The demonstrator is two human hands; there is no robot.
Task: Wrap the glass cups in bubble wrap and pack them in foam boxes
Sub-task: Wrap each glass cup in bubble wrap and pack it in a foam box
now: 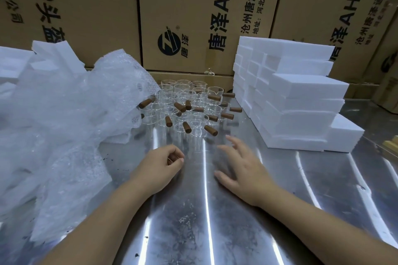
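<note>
— So, where are the glass cups [200, 123]?
— Clustered upright on the steel worktop [215, 228], brown handles [210, 130] sticking out every way.
— And the hands?
— Both on the near side of the cups, touching none. The left hand [159, 168] has its fingers curled in, thumb against forefinger, nothing visible inside. The right hand [243, 170] is palm down, fingers spread.
— The bubble wrap [64, 118]?
— Heaped left of the cups, its edge over the outermost ones.
— Foam boxes [301, 101]?
— Stacked in steps right of the cups. Printed cartons [183, 17] stand behind the cups.
</note>
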